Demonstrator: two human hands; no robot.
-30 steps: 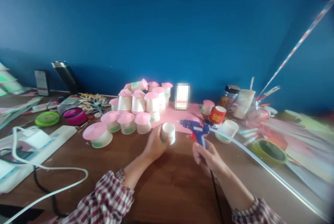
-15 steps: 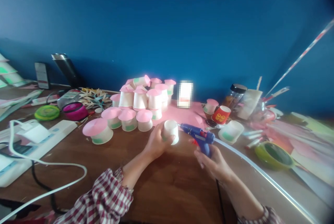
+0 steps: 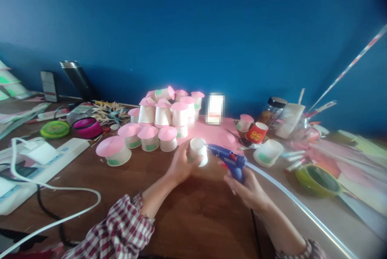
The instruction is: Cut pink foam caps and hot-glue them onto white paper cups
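My left hand (image 3: 182,162) is closed round a white paper cup (image 3: 198,148), which stands bottom up above the brown table. In my right hand (image 3: 246,186) is a blue hot glue gun (image 3: 226,156), gripped by its handle with a finger near the red trigger. The gun's nozzle points left and meets the cup's upper rim, or sits just beside it. A long clear glue stick (image 3: 290,191) trails out of the gun's back. Left of the cup stand several white cups topped with pink paper discs, among them a front cup (image 3: 168,138).
A pink paper sheet (image 3: 201,129) lies behind my hands. On the right are a white cup (image 3: 268,152), a red cup (image 3: 256,133) and a roll of yellow-green tape (image 3: 319,179). A white power strip (image 3: 71,150) with cables lies left. A blue wall (image 3: 193,29) closes the back.
The glue gun has shifted slightly left, so its nozzle is nearer the cup's upper rim. My left hand and the cup have hardly moved.
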